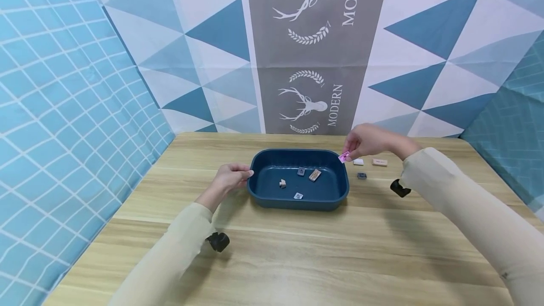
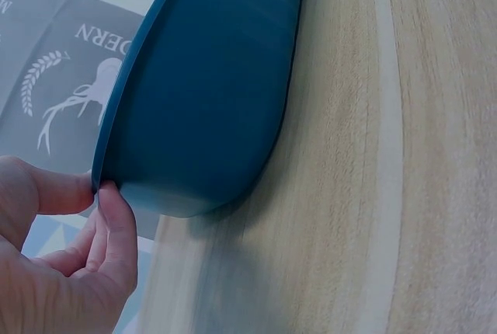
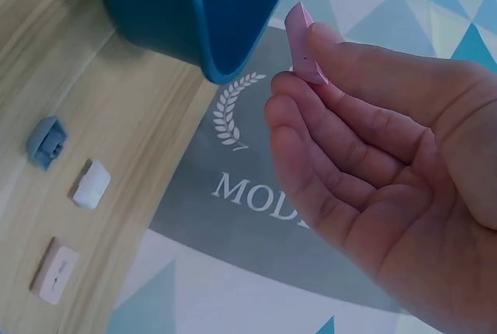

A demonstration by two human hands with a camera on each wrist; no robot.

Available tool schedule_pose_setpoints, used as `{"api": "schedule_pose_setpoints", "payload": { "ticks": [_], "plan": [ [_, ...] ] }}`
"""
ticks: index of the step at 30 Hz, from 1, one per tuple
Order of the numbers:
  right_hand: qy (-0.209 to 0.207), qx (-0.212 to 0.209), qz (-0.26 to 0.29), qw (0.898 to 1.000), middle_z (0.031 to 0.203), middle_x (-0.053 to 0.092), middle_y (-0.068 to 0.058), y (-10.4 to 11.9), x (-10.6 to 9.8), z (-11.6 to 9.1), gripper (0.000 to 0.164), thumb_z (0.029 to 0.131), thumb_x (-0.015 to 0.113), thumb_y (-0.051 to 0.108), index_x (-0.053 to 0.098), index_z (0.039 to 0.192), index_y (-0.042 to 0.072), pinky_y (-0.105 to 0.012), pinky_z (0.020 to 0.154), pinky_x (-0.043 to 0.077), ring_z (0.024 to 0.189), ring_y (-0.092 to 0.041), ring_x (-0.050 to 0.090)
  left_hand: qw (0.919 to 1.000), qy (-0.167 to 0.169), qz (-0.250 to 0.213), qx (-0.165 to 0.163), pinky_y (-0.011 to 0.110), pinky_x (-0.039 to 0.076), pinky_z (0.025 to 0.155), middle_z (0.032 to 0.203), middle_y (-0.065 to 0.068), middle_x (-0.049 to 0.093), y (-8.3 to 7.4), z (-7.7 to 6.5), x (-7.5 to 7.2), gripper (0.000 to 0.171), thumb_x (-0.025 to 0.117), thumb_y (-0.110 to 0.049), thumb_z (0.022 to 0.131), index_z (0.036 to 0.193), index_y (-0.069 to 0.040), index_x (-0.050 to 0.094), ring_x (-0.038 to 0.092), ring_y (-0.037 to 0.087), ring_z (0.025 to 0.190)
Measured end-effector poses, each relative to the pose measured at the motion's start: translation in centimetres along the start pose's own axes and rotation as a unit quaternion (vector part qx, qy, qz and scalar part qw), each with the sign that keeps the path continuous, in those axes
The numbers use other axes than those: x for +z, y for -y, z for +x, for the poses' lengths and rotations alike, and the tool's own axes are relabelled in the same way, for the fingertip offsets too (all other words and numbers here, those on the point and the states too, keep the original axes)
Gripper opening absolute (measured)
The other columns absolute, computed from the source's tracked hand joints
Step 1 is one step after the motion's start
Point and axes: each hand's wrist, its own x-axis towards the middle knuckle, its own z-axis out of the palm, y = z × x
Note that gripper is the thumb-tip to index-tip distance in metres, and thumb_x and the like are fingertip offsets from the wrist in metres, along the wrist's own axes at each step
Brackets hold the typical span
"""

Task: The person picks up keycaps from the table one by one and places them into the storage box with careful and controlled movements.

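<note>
A dark blue rectangular basin [image 1: 297,205] with rounded corners sits on the wooden table. My left hand [image 1: 229,177] pinches its left rim between thumb and fingers; the left wrist view shows the grip closely. Above the right end of the basin, my right hand [image 1: 367,140] pinches a small pink block [image 3: 301,45] with dark marks, its kind not clear. Inside the basin lie a grey block [image 1: 301,171], a tan printed block [image 1: 315,175], a beige piece [image 1: 282,183] and a whitish piece with dark print [image 1: 298,196].
Right of the basin, a white block [image 1: 358,161], a pale pink block [image 1: 379,162] and a blue-grey piece [image 1: 361,175] lie on the table [image 1: 272,259]. Patterned cloth [image 1: 204,37] hangs behind, and blue checked cloth [image 1: 63,107] at the left.
</note>
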Motion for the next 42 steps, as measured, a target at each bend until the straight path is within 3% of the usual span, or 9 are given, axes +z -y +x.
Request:
{"api": "schedule_pose_setpoints", "payload": {
  "ticks": [28,42],
  "plan": [
    [0.034,-0.014,-0.019,0.999,0.082,0.072,-0.002,3.2,-0.6,3.6,0.004,0.084,0.072,0.01,0.073,0.088,0.009,-0.026,0.071,0.055,0.073,-0.011,0.061,0.9999,-0.003,0.013,-0.003,0.023,0.058,0.08,0.106,0.009,0.062,0.0,0.0,0.0,0.029,0.065,-0.011,0.091,0.116,0.003,0.061,0.06,0.006,0.077],
    [0.045,-0.025,-0.016,0.999,0.084,0.073,-0.004,5.1,-0.6,4.8,0.006,0.085,0.072,0.011,0.074,0.089,0.008,-0.025,0.072,0.054,0.074,-0.013,0.06,1.0,-0.004,0.004,0.004,0.019,0.057,0.072,0.098,0.006,0.062,-0.1,-0.1,0.1,0.027,0.065,-0.008,0.09,0.113,0.005,0.061,0.059,0.005,0.072]
  ]
}}
